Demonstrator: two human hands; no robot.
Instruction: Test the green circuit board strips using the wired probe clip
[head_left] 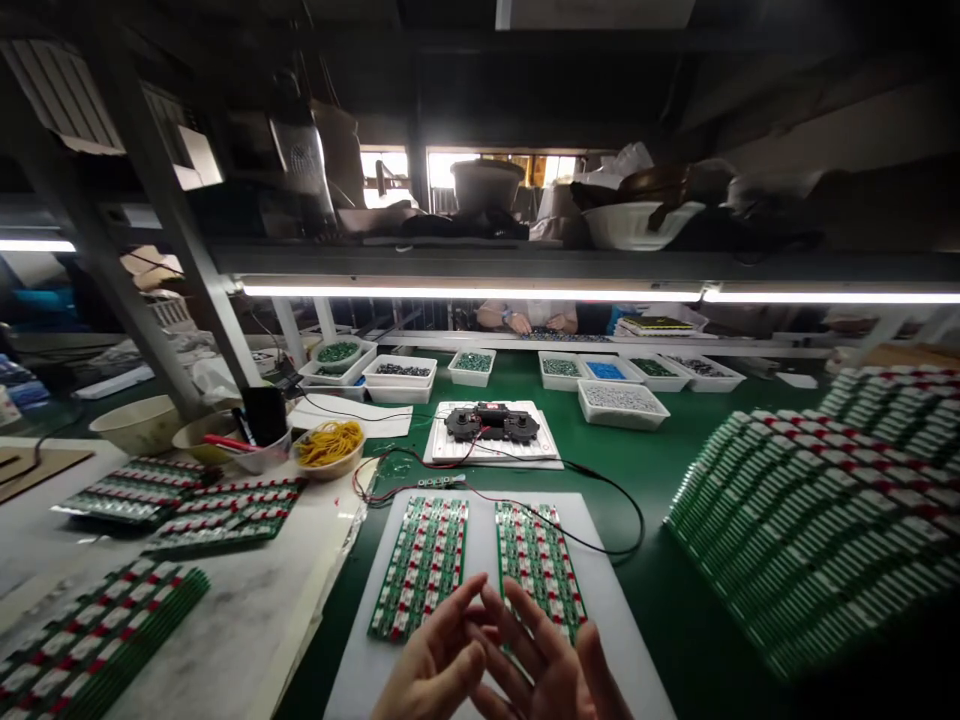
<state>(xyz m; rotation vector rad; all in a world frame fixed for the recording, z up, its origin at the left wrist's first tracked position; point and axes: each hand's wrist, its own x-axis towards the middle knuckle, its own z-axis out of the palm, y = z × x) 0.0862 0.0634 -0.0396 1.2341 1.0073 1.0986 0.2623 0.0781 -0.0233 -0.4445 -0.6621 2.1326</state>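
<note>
My left hand (435,662) and my right hand (544,665) are raised close together at the bottom centre, over the near edge of a white board (480,505). The right fingers are spread and bent a little, with nothing seen in them. On the left, the index finger stretches forward and the thumb stands apart; its fingertips meet or nearly meet the right ones. Just beyond lie two green circuit board panels, a left panel (424,560) and a right panel (534,555), both with rows of white and red parts. My hands cover the right panel's near corner.
Tall stacks of circuit panels (817,520) rise at the right; more panels (97,640) lie left. A black speaker unit (491,423) with a looping cable (641,520) sits ahead. Behind are trays of small parts (622,402); yellow rubber bands (330,446) fill a bowl. Another person's hands (536,323) show beyond.
</note>
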